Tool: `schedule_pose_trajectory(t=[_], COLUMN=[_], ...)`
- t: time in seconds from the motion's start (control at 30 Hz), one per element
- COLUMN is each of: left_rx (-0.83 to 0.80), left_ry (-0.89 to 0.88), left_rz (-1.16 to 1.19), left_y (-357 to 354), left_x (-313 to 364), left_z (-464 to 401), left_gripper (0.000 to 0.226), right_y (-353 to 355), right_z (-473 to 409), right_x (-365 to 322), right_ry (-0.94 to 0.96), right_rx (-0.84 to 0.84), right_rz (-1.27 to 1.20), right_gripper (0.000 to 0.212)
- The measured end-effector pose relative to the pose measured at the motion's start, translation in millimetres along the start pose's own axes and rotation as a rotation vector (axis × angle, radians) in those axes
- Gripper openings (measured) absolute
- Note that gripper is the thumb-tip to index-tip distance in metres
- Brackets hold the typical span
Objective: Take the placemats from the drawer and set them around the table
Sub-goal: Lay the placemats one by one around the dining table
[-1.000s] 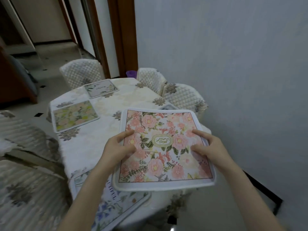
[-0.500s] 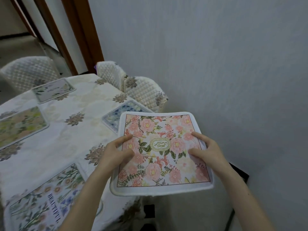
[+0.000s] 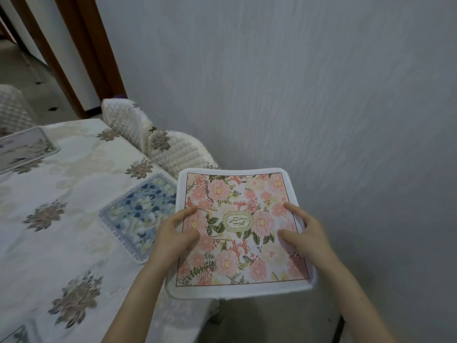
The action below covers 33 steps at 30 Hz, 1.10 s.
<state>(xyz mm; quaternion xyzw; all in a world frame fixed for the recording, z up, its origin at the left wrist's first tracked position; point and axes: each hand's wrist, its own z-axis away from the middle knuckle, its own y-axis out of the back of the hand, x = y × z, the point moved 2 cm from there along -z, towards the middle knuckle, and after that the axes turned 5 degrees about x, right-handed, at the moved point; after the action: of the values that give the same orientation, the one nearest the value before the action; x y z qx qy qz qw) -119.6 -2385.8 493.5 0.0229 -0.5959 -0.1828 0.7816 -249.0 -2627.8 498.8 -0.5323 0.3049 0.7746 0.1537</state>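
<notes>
I hold a pink floral placemat (image 3: 237,229) with a white border flat in the air, off the table's right edge. My left hand (image 3: 173,236) grips its left side, thumb on top. My right hand (image 3: 306,236) grips its right side the same way. A blue floral placemat (image 3: 138,216) lies on the table (image 3: 64,219) just left of the held one. Another pale placemat (image 3: 22,147) lies at the table's far left. A corner of one more placemat (image 3: 14,336) shows at the bottom left.
The table wears a cream cloth with brown flower motifs. Two quilted white chairs (image 3: 158,144) stand against the grey wall (image 3: 296,95) beyond the table. Another chair back (image 3: 12,110) is at the far left. A brown door frame (image 3: 74,58) rises behind.
My view has swung right and closer to the wall. The pink placemat, still in both hands, now hangs past the table's right edge beside the blue placemat.
</notes>
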Motion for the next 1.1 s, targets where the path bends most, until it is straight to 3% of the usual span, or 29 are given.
schedule_pose_trajectory(t=[0.3, 0.63, 0.83, 1.1], left_rx=[0.087, 0.412, 0.592, 0.832], left_ry=[0.072, 0.151, 0.131, 0.119], left_rz=[0.044, 0.238, 0.269, 0.265], left_y=[-74, -144, -141, -87], left_x=[44, 103, 128, 121], left_z=[-92, -179, -209, -250], left_gripper=[0.058, 0.059, 0.06, 0.058], right_y=[25, 31, -12, -120], right_z=[-144, -337, -409, -452], right_x=[-23, -96, -146, -190], right_ry=[0.017, 0.14, 0.278, 0.388], right_rx=[-0.086, -0.392, -0.577, -0.764], right_rz=[0.03, 0.11, 0.192, 0.21], right_gripper=[0.061, 0.061, 0.06, 0.061])
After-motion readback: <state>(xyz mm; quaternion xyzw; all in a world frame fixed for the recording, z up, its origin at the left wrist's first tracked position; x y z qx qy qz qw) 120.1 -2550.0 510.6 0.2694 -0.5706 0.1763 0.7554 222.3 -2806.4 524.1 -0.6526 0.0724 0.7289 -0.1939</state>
